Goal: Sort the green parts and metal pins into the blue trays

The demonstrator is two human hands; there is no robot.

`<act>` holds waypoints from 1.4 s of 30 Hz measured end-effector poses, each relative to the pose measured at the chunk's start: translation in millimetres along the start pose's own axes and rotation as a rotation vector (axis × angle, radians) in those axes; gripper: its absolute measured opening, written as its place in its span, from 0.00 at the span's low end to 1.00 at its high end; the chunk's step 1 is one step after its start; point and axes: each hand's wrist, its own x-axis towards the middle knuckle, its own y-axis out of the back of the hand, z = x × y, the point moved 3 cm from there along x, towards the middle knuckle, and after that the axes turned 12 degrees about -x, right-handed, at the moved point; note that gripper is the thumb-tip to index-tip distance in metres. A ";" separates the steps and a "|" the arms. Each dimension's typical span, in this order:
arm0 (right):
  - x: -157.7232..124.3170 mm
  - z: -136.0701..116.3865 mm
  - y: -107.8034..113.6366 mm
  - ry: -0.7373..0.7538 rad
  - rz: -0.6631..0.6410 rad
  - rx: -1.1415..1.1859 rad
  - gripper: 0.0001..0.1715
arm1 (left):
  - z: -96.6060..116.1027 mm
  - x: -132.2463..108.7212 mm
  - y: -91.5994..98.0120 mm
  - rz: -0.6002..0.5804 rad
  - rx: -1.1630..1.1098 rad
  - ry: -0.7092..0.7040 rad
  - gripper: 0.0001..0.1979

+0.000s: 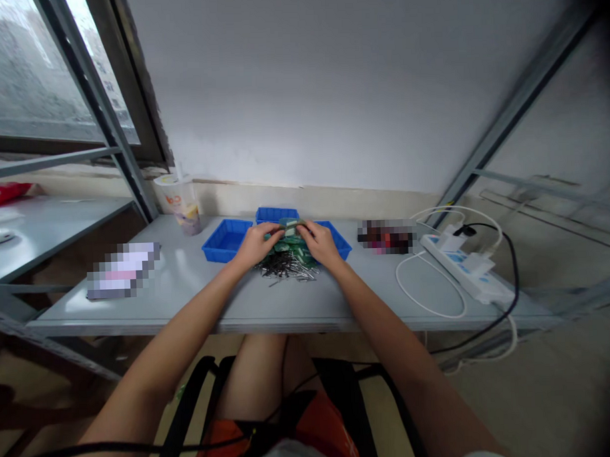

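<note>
Both hands meet over the middle of the grey table. My left hand (pixel 258 243) and my right hand (pixel 319 241) pinch opposite sides of a small greenish packet (pixel 291 226), its exact kind too small to make out. Below it lies a heap of similar green packets (pixel 294 245), partly hidden by my fingers. In front of these spreads a loose pile of thin metal pieces (pixel 287 266), like pins or small screws. Around the heap stand a left blue tray (pixel 220 257), a back blue tray (pixel 277 210) and a right blue tray (pixel 343 246), the last partly behind my right hand.
A drink cup (pixel 183 209) stands at the table's back left, with a blurred-out phone-like object (pixel 123 269) nearer. To the right lie a pixelated dark item (pixel 385 238) and a white power strip (pixel 466 268) with looping cables. Metal frame posts flank the table (pixel 172 293).
</note>
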 end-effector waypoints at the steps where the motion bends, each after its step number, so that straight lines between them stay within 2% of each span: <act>1: 0.0 0.1 -0.1 -0.001 -0.001 0.000 0.16 | 0.0 -0.1 0.0 0.000 0.001 -0.004 0.10; 14: -0.1 -0.2 0.7 -0.018 -0.013 -0.013 0.18 | -0.3 -0.4 -0.2 0.007 -0.018 -0.020 0.11; 27: -0.4 0.9 0.9 -0.054 0.002 0.021 0.14 | -0.8 0.4 1.0 0.024 -0.027 0.005 0.11; 31: -0.7 4.8 -2.2 -0.126 0.023 0.068 0.14 | -1.7 0.2 -0.4 0.028 -0.053 0.025 0.11; 35: -0.2 7.6 -1.7 -0.198 0.108 0.114 0.14 | 1.1 -0.8 -2.8 0.022 -0.083 0.040 0.11; 39: 0.6 2.6 0.4 -0.154 0.116 0.086 0.11 | 5.7 -1.8 -3.6 0.022 -0.100 0.006 0.10; 42: -0.2 -5.2 -0.4 -0.092 0.045 0.119 0.11 | 8.6 -2.3 -4.6 0.002 -0.135 -0.030 0.11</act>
